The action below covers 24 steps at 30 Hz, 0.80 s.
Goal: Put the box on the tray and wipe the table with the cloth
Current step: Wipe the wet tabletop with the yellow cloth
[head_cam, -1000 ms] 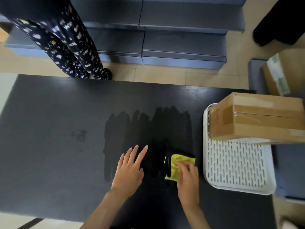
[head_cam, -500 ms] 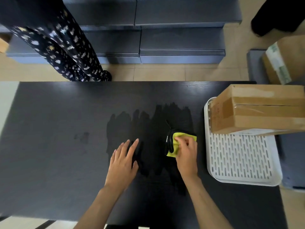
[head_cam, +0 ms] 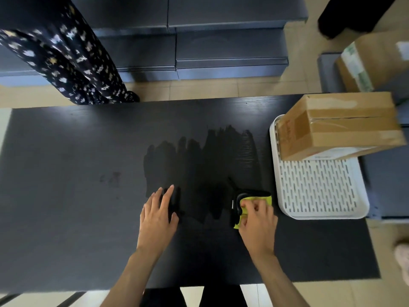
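Observation:
A taped cardboard box (head_cam: 340, 125) rests on the far end of the white slotted tray (head_cam: 318, 189) at the right side of the black table (head_cam: 66, 196). My right hand (head_cam: 257, 220) presses a yellow-green cloth (head_cam: 263, 199) with a black edge onto the table, just left of the tray. My left hand (head_cam: 158, 212) lies flat on the table with its fingers spread, holding nothing. A dark wet patch (head_cam: 203, 165) spreads across the table beyond both hands.
A person in dark patterned trousers (head_cam: 73, 58) stands at the table's far left edge. Dark grey stacked units (head_cam: 199, 41) fill the floor behind. Another cardboard box (head_cam: 374, 63) sits at the far right. A small smudge (head_cam: 110, 177) marks the table left of the wet patch.
My right hand has slid the cloth away from me and back toward me, staying just left of the tray. My left hand stays flat on the table.

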### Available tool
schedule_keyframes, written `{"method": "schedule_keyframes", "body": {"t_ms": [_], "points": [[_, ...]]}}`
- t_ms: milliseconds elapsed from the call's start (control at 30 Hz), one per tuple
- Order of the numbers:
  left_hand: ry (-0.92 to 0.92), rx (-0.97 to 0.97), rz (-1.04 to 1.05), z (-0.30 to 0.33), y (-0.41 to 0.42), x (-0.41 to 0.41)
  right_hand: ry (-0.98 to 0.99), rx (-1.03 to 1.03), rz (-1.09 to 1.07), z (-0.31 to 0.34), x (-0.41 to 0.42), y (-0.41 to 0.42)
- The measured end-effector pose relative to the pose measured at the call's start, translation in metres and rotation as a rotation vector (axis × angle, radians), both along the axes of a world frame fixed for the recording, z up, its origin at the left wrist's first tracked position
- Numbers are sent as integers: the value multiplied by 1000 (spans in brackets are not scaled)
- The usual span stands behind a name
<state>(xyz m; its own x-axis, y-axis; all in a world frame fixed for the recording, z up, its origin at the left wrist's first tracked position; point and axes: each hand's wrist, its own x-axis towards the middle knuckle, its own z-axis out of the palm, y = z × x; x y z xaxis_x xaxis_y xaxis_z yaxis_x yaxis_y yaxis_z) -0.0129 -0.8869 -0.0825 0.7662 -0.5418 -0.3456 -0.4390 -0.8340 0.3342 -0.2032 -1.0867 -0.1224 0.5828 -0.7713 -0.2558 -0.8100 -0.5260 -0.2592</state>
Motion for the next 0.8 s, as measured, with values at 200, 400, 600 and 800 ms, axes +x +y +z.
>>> {"method": "schedule_keyframes", "body": {"t_ms": [200, 400, 600, 800], "points": [[-38, 25, -43, -4, 41, 19, 106, 15, -84, 7, -4, 20], [-29, 68, -12, -7, 115, 45, 58, 15, -4, 8, 27, 81], [-15, 123, 113, -10, 180, 65, 28, 73, 187, 7, 110, 178], [41, 119, 166, -11, 196, 72, -24, 141, 368, 13, 180, 253]]}}
